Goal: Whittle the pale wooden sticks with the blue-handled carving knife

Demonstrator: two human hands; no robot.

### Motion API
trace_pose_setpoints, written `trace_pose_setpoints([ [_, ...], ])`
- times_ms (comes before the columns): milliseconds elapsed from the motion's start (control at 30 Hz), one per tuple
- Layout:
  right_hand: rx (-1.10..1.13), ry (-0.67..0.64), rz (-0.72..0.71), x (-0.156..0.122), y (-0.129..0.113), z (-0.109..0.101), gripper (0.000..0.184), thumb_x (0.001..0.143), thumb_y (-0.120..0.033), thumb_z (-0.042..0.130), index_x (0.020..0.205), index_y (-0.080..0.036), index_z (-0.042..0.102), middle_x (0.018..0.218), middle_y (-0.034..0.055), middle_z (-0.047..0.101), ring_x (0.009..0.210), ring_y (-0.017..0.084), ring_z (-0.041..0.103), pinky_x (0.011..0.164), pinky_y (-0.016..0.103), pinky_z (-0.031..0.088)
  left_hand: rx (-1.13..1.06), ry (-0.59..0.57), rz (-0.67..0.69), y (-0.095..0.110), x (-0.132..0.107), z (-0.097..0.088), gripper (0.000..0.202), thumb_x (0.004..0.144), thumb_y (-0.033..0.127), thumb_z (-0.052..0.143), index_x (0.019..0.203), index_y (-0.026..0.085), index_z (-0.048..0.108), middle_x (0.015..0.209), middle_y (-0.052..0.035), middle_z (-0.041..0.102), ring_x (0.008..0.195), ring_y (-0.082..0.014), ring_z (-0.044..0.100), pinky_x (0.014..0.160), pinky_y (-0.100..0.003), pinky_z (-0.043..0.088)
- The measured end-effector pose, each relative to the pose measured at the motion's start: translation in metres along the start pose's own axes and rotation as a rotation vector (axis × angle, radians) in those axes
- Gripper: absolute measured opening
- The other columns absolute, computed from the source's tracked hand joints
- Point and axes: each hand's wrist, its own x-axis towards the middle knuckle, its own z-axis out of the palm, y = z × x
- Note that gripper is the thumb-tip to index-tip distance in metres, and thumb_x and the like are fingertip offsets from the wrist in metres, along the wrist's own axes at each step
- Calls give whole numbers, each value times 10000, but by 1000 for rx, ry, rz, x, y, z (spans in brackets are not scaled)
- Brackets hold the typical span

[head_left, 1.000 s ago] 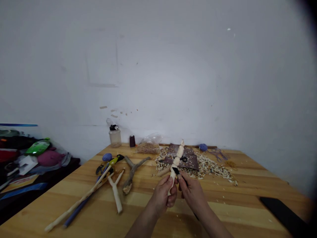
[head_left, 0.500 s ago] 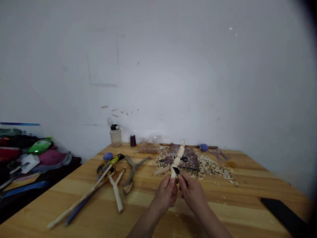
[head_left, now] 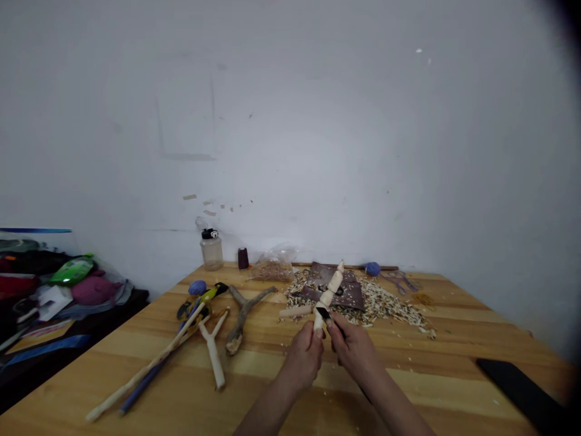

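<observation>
My left hand (head_left: 303,356) is closed round the lower end of a pale, peeled forked branch (head_left: 334,282). One prong of it is notched into bead-like segments and points up and away; the plain prong sticks out to the left. In my right hand (head_left: 356,350) is a carving knife (head_left: 324,313), its dark blade lying against the wood just below the fork. Most of the knife's handle is hidden by my fingers. Beyond the branch, a brown sheet (head_left: 354,297) lies on the table among wood shavings (head_left: 385,306).
To the left lie a peeled forked stick (head_left: 214,357), a bark-covered forked branch (head_left: 242,321), long sticks (head_left: 140,375) and a blue yarn ball (head_left: 197,287). A bottle (head_left: 212,251), a thread spool (head_left: 243,258) and a plastic bag (head_left: 272,269) stand near the wall. A black flat object (head_left: 512,384) lies right.
The forked branch has turned a little, its notched prong leaning further right and its plain prong swinging slightly up. The blade stays near the fork. Both hands keep their grip.
</observation>
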Motion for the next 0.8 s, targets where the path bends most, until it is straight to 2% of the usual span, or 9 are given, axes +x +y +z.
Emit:
trace_pose_setpoints([
  [133, 4, 10, 13, 0, -1, 1, 391, 898, -450, 302, 943, -220, 614, 594, 1, 608, 470, 144, 530, 478, 225, 362, 315, 77, 173, 8, -5, 1, 225, 834, 417, 499, 796, 200, 543, 609, 18, 482, 565, -153, 399, 548, -252, 257],
  [267, -44, -5, 33, -1, -1, 2, 395, 904, -460, 285, 923, -222, 601, 592, 0, 600, 474, 147, 526, 482, 226, 351, 508, 116, 227, 11, -7, 3, 181, 845, 362, 482, 852, 194, 551, 722, -38, 556, 672, -201, 474, 634, -277, 283],
  [400, -143, 1, 24, -1, -2, 2, 387, 910, -434, 277, 919, -229, 605, 632, 15, 629, 533, 158, 562, 507, 227, 341, 625, 144, 168, 9, -5, 4, 165, 854, 332, 456, 903, 195, 534, 689, -41, 536, 627, -210, 473, 615, -284, 261],
  [500, -211, 36, 5, -1, -4, 1, 370, 908, -402, 288, 929, -230, 615, 655, 28, 649, 587, 171, 584, 534, 232, 337, 640, 191, 99, 6, -4, 4, 122, 812, 325, 521, 863, 215, 527, 617, -2, 477, 586, -208, 463, 622, -288, 257],
  [600, -237, 49, -7, -1, -5, 0, 364, 906, -399, 296, 904, -231, 619, 653, 29, 653, 577, 169, 580, 527, 230, 328, 641, 229, 91, 5, -3, 4, 89, 786, 310, 548, 796, 233, 504, 586, 18, 438, 612, -222, 479, 665, -304, 279],
  [800, -256, 55, -53, -2, -3, 0, 350, 912, -379, 298, 913, -235, 618, 657, 25, 657, 576, 169, 594, 525, 226, 332, 861, 236, 69, 10, -4, 8, 80, 824, 279, 459, 815, 214, 506, 637, -34, 513, 619, -234, 510, 628, -306, 296],
])
